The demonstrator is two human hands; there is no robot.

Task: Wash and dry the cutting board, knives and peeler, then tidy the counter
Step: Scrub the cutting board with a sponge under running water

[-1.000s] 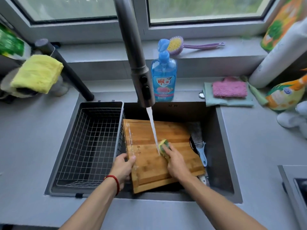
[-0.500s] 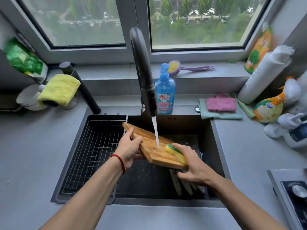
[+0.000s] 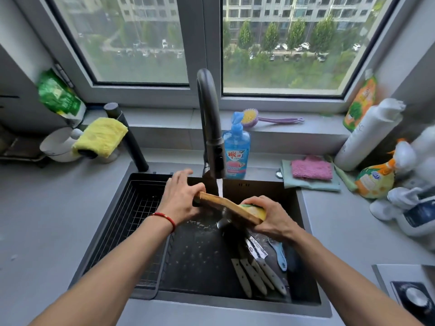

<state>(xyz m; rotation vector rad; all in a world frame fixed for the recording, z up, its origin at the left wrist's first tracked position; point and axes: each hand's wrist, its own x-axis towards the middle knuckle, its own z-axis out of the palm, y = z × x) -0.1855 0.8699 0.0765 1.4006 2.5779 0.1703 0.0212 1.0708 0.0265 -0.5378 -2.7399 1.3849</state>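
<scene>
The wooden cutting board (image 3: 226, 205) is lifted edge-on over the sink (image 3: 303, 208), under the running faucet (image 3: 210, 128). My left hand (image 3: 180, 198) holds its left end, fingers spread over the top. My right hand (image 3: 270, 218) grips the board's right end together with a yellow-green sponge (image 3: 255, 209). Several white-handled knives (image 3: 256, 271) lie on the sink bottom. Beside them to the right lies a light blue peeler (image 3: 280, 255).
A wire drain basket (image 3: 131, 222) fills the sink's left part. Blue dish soap (image 3: 236, 151) stands behind the faucet. Pink and green cloths (image 3: 310, 171), spray bottles (image 3: 376, 177) and a white roll (image 3: 367, 135) crowd the right counter; a yellow cloth (image 3: 100, 136) hangs left. A stove corner (image 3: 409, 292) sits bottom right.
The board went from lying flat in the sink to being lifted and tipped on edge under the water. My right hand moved from scrubbing its face to gripping its right end with the sponge.
</scene>
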